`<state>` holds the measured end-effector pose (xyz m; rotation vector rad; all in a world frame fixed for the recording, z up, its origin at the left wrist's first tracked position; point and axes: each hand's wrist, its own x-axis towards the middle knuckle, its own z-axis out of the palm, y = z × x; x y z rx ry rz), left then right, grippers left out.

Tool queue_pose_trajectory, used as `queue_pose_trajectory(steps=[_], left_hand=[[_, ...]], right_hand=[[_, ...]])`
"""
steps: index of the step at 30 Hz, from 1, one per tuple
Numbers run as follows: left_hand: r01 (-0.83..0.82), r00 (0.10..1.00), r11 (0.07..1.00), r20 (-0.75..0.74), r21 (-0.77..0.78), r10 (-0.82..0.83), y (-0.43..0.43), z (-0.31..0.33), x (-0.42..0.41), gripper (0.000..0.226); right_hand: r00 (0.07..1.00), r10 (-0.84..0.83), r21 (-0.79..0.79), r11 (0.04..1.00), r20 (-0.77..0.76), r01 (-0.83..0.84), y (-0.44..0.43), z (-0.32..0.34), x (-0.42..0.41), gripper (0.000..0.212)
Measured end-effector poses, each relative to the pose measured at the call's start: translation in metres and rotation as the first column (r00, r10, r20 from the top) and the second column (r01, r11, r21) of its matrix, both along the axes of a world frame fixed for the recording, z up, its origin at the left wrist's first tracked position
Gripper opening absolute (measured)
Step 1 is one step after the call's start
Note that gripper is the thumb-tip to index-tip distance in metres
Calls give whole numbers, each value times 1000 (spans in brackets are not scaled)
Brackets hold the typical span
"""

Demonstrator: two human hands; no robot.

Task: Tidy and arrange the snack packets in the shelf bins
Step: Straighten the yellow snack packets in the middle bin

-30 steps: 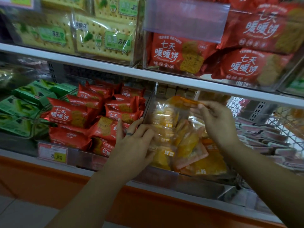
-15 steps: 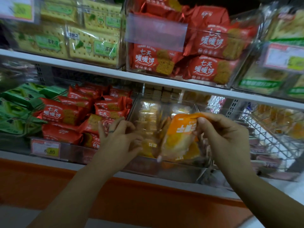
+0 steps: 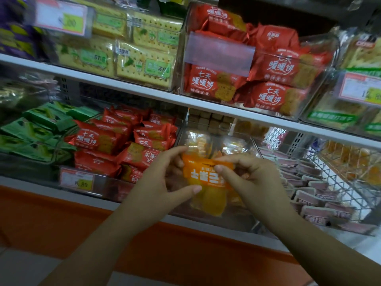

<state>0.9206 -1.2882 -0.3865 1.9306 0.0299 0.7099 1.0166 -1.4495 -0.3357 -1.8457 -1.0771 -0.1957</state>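
I work with one view only, the head camera. It looks forward and slightly down at the shelf edge (image 3: 144, 91), which crosses the frame tilted, from the left side down to the right. The camera is close: the bins (image 3: 327, 65) fill the upper half, both forearms enter from the bottom edge, and the left hand (image 3: 158, 182) and right hand (image 3: 253, 182) hold the orange packet (image 3: 206, 176) near the centre.
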Motion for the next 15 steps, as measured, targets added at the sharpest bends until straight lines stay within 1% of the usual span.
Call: queue_pose_trajectory(steps=[2,5,8,9,10,12,13,14,15], left_hand=[[-51,998,996,30,76,49,3,3,-2,61],[-56,998,994,21,97,54,6,6,-2,48],[-106,994,987,43,121,101,12,7,-1,27],[-94,995,988,31,122,91,13,8,-1,23],[-51,999,994,11,93,50,12,10,-2,21],[67,998,997,-19,-39,-68,7,13,-4,19],[86,996,991,-10,-98,-87,5,15,-4,17],[67,998,986,15,-149,-66,4,16,-5,14],[35,998,977,54,-209,-24,5,16,-4,12]], right_hand=[[999,23,-11,1000,-33,-24,4,-2,-1,18],[991,51,25,998,-126,-49,8,-3,-1,17],[986,97,22,995,-138,-95,11,-2,-3,17],[984,114,16,993,-136,-113,12,-2,-4,17],[982,127,9,992,-137,-127,13,-2,-5,16],[980,144,8,990,-137,-144,15,1,-8,12],[977,148,19,989,-152,-147,15,4,-7,9],[970,149,36,989,-191,-145,14,7,-6,11],[960,140,58,990,-240,-130,11,9,-1,20]])
